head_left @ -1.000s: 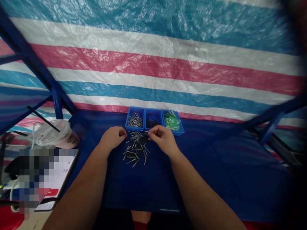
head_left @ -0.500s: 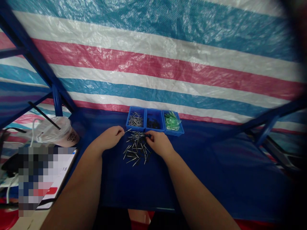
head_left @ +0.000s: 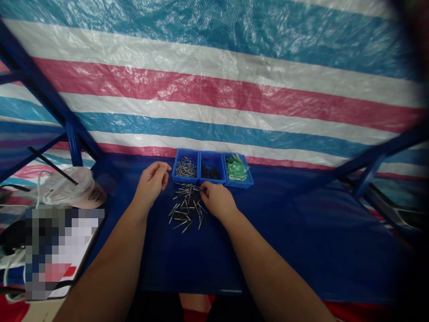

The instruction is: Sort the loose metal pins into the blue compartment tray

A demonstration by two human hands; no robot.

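Observation:
My left hand is raised beside the left blue bin, fingers loosely bent and partly apart, with nothing visible in them. That bin holds many thin silvery metal pins. My right hand is closed in a pinch at the right upper edge of a loose pile; whatever its fingertips hold is too small and dark to make out. The pile, made of slim pieces with silvery and black parts, lies on the blue table in front of the bins. Small black parts fill the bottom of the middle bin.
The right-hand blue bin contains green plastic pieces or bags. At the left stand a lidded drink cup with a black straw and a partly blurred screen device with cables. A striped plastic sheet hangs behind, between blue frame bars.
My left hand has moved up toward the left bin, and the metal pin seen at its fingertips is no longer visible there. My right hand stays pinched by the pile. The view has shifted slightly.

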